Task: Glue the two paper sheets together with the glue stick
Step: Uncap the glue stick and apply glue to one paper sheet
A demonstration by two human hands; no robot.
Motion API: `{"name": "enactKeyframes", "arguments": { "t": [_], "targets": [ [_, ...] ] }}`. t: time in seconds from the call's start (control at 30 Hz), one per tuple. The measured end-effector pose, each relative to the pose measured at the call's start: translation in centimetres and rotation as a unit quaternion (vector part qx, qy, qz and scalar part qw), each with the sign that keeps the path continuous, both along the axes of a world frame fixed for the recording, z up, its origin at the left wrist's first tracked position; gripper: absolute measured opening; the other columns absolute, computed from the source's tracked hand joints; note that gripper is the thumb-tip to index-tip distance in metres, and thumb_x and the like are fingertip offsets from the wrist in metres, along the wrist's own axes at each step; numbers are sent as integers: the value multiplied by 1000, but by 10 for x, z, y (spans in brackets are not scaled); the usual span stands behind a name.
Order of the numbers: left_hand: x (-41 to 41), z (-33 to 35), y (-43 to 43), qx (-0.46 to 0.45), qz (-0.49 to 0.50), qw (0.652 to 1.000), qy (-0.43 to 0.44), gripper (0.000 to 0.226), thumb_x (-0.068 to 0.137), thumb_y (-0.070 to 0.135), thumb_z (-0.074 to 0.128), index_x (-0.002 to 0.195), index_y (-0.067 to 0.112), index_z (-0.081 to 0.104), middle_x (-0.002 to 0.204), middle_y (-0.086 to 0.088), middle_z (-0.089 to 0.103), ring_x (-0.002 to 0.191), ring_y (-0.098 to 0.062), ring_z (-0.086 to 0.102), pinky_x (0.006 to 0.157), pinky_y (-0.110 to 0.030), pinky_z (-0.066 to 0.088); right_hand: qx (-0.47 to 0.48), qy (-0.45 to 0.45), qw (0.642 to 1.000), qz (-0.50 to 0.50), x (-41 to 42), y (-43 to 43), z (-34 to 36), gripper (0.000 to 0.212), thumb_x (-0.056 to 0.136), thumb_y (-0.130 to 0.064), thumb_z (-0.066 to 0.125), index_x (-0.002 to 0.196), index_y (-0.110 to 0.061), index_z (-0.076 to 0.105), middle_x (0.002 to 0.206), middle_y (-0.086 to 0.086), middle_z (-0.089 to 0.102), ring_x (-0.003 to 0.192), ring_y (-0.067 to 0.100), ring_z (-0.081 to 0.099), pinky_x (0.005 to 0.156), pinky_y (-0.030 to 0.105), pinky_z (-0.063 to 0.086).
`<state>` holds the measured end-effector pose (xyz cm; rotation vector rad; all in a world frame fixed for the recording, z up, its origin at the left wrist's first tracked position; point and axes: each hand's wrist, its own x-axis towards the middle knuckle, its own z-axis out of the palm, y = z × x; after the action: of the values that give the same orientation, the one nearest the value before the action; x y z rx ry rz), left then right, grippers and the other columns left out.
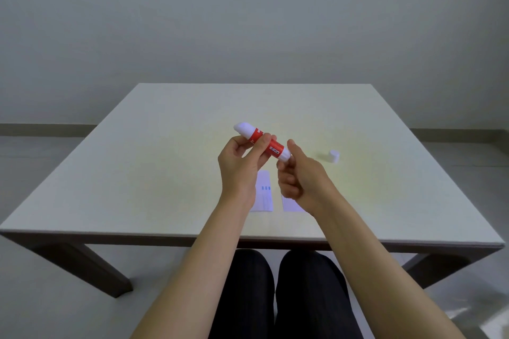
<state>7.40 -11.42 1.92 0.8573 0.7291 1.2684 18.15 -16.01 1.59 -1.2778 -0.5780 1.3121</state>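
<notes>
I hold a red-and-white glue stick (271,145) in the air above the table, tilted with its white rounded end (243,128) up to the left. My left hand (241,165) grips its red middle. My right hand (298,173) pinches its lower white end with thumb and fingers. A small white cap (334,156) lies on the table to the right of my hands. Two white paper sheets lie side by side below my hands: the left sheet (265,195) carries blue marks, and the right sheet (290,204) is mostly hidden by my right wrist.
The light table (137,159) has a dark frame and legs, and its front edge runs just beyond my knees. A plain grey wall stands behind it.
</notes>
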Motion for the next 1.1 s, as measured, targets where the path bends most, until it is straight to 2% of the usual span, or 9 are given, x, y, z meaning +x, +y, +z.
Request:
{"name": "enactKeyframes", "arguments": {
  "t": [0.07, 0.2, 0.3, 0.43, 0.57, 0.63, 0.77, 0.93, 1.1],
  "targets": [
    [0, 0, 0, 2, -7, 1000, -9, 15, 77, 8, 74, 85, 3, 62, 93, -11, 70, 93, -27, 72, 80, -31, 57, -26, 40, 999, 19, 3, 0, 1, 50, 91, -51, 47, 60, -12, 50, 48, -4, 36, 36, 11, 27, 33, 19, 23],
    [0, 0, 2, -12, 17, 1000, 17, 18, 76, 9, 75, 86, 3, 62, 103, -22, 67, 96, -30, 71, 86, -38, 57, 95, -98, 989, 48, 6, -3, -5, 31, 93, -44, 49, 86, -16, 61, 56, -3, 57, 50, 17, 50, 50, 24, 40],
    [1, -2, 0, -10, -2, 1000, 14, 17, 78, 9, 74, 87, 3, 61, 99, -17, 68, 97, -28, 71, 86, -36, 56, 87, -123, 988, 44, 5, -2, -8, 36, 96, -42, 45, 87, -9, 57, 47, -7, 48, 48, 15, 48, 52, 26, 38],
    [-1, -8, 0, 12, -25, 999, 29, 12, 79, 11, 73, 86, 8, 64, 101, -12, 70, 103, -27, 68, 90, -36, 54, 17, -15, 998, 52, 7, -2, -9, 48, 94, -52, 41, 81, -8, 56, 43, -3, 44, 41, 15, 47, 49, 25, 38],
    [-3, -9, 2, 60, -63, 991, 98, 7, 83, 14, 68, 90, 15, 68, 102, 5, 75, 99, -10, 68, 84, -24, 51, 80, 173, 980, 55, -4, -4, -12, 49, 81, -58, 55, 98, -14, 68, 66, 2, 64, 55, 16, 61, 51, 23, 51],
    [-9, -11, 5, 117, -112, 975, 150, 20, 83, 16, 67, 103, 18, 69, 112, 10, 72, 107, -3, 64, 88, -19, 46, 100, 247, 964, 12, -9, -1, -9, 36, 83, -48, 60, 86, -15, 74, 64, 0, 64, 52, 11, 61, 48, 19, 51],
    [-47, -32, 28, 225, -164, 880, 385, 65, 85, 34, 65, 143, 31, 36, 151, 19, 33, 140, 5, 25, 113, -22, 22, 98, 275, 950, -107, 11, 4, -4, 16, 88, -23, 62, 74, -15, 60, 64, 1, 54, 44, 11, 54, 42, 18, 46],
    [-88, -64, 57, 229, -262, 732, 586, 73, 91, 36, 57, 150, 28, 16, 153, 19, 7, 148, -9, -3, 118, -34, -5, 61, 233, 958, -154, 34, 11, -21, 11, 84, -9, 59, 74, -8, 55, 80, 13, 59, 53, 22, 58, 49, 23, 52],
    [-84, -71, 69, 293, -295, 638, 648, 80, 89, 46, 54, 151, 29, 8, 160, 14, 7, 148, -12, -8, 118, -39, -8, 38, -3, 997, -69, 10, 28, -39, 6, 87, -2, 54, 90, -2, 59, 84, 21, 65, 64, 31, 63, 67, 34, 58]
  ]
}}
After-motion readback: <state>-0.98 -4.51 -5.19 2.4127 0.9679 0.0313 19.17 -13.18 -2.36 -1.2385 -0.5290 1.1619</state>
